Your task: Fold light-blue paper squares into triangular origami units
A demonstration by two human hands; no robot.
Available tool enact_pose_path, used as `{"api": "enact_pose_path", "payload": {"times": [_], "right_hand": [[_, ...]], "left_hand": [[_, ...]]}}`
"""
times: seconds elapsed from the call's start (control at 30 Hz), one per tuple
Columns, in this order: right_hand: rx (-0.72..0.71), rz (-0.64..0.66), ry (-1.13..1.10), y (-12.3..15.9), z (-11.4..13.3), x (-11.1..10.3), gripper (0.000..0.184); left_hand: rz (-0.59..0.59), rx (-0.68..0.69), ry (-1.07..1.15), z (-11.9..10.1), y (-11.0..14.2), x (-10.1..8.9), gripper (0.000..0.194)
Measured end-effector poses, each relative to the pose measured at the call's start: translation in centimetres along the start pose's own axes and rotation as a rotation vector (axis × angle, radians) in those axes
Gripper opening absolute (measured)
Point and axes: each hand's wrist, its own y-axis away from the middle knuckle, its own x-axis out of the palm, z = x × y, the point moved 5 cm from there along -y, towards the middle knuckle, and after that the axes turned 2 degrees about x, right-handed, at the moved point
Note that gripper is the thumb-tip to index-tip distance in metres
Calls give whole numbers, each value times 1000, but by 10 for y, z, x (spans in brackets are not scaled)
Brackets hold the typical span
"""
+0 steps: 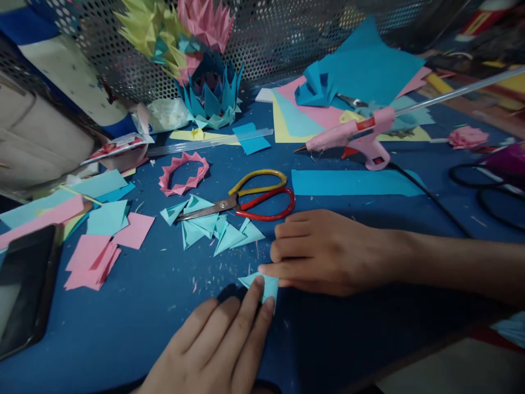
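A small light blue paper triangle (pixel 268 285) lies on the blue table, folded. Two outstretched fingertips of my left hand (pixel 221 342) press it down from the near side; that thumb is hidden. My right hand (pixel 332 254) has its index finger and thumb at the triangle's upper right edge, its other fingers curled in. Just beyond, several folded light blue triangles (pixel 229 236) lie in a loose heap. Scissors (pixel 223 205) with one yellow and one red handle rest across the heap, blades pointing left. Behind them sits a pink ring of folded paper (pixel 166 180).
Pink paper squares (pixel 92 262) and a phone (pixel 30 290) lie at left. A blue paper strip (pixel 353 183) and a pink glue gun (pixel 353 137) with its black cord are beyond my right hand. A spiky folded-paper piece (pixel 213 90) stands by the perforated metal panel (pixel 270 44).
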Motion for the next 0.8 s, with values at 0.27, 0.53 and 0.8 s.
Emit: {"api": "enact_pose_path", "payload": {"times": [0.27,0.53,0.8], "right_hand": [[-46,-11,85,-3,1,8,28],[-61,2,156,-5,15,5,38],[-65,-39,144,-6,16,2,30]], "left_hand": [[-22,-9,4,2,-1,-3,51],[-84,-170,106,29,11,-15,46],[-64,-67,164,32,15,-5,50]]}}
